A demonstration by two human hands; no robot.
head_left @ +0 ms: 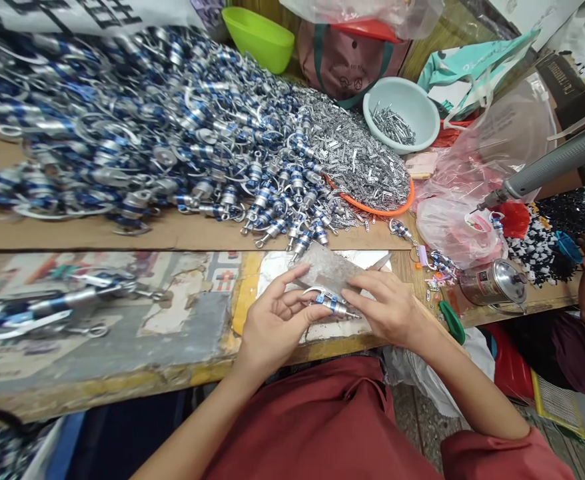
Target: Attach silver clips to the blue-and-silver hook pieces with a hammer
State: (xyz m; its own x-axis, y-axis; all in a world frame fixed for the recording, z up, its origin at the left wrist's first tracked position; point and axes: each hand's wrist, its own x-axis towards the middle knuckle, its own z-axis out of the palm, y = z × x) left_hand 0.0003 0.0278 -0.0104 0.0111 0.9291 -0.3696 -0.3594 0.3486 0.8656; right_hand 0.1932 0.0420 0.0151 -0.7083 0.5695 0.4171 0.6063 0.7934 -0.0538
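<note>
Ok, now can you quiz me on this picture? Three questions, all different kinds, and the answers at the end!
1. True or false: the pale blue bowl is empty.
2. Pick one: what colour is the curved rim by the pile of little metal plates?
A) green
B) orange
C) purple
3. Fill in the blank: the left hand holds a small part that is silver and ____.

Key: 1 false; 2 B; 3 blue.

Single head-worn view, looking forward and down, hands within reach
</note>
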